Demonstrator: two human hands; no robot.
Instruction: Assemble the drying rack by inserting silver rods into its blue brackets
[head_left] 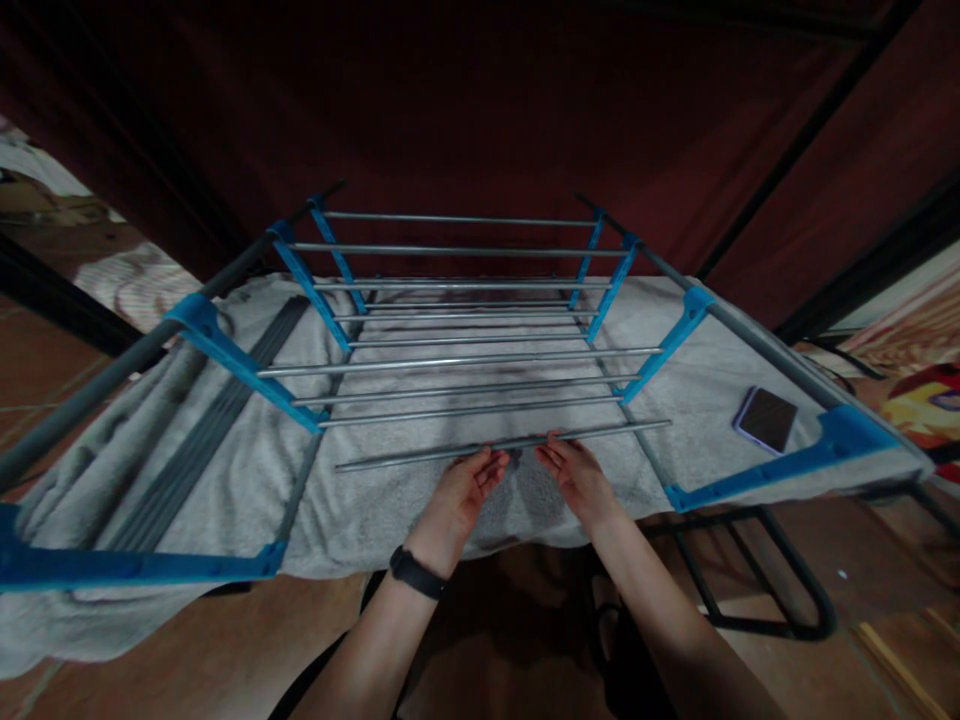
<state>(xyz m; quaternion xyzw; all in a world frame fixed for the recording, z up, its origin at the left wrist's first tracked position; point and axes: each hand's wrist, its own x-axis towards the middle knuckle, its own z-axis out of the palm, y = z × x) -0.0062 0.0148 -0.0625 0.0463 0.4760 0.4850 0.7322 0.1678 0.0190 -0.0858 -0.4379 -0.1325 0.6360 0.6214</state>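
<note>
the scene was dim, the far dark red backdrop (pixel 465 120) sinking almost to black. soft light lay palest on the grey blanket (pixel 360 525), with thin glints along the metal rods (pixel 465 361). a faint shadow fell between the left hand (pixel 463 488) and right hand (pixel 581 480). the wide lens stretched the near blue brackets (pixel 142 567) toward the left and right edges, and fine detail looked soft and smeared.

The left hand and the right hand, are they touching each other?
Apart. The head view shows a gap between the left hand and the right hand, with a bare stretch of the loose rod between them.
</note>
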